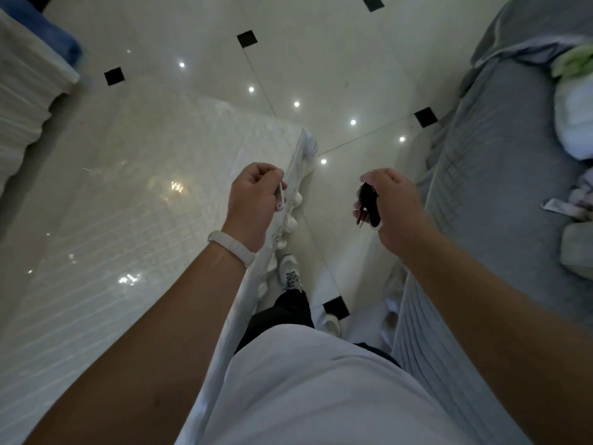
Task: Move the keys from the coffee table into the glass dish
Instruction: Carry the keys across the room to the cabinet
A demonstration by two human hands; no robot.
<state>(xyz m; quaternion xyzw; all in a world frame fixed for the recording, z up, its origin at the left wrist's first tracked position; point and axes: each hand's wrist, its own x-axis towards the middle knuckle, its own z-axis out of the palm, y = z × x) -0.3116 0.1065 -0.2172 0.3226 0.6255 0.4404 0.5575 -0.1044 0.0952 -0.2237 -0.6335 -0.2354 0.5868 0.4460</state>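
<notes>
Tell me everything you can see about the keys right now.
The dark bunch of keys looks like a black fob with thinner dark pieces hanging below it, blurred in detail. It hangs upright in the air, gripped by the fingers of the right hand, over the pale tiled floor between coffee table and grey sofa.

Coffee table (pixel 112 194): glossy pale top, below and left of your left hand (pixel 253 203); nothing visible lying on it.
Floor (pixel 321 75): pale tile, black inset squares, beyond both your hands.
Sofa (pixel 500 194): grey, right of your right hand (pixel 391 207); crumpled cloths on it.
</notes>
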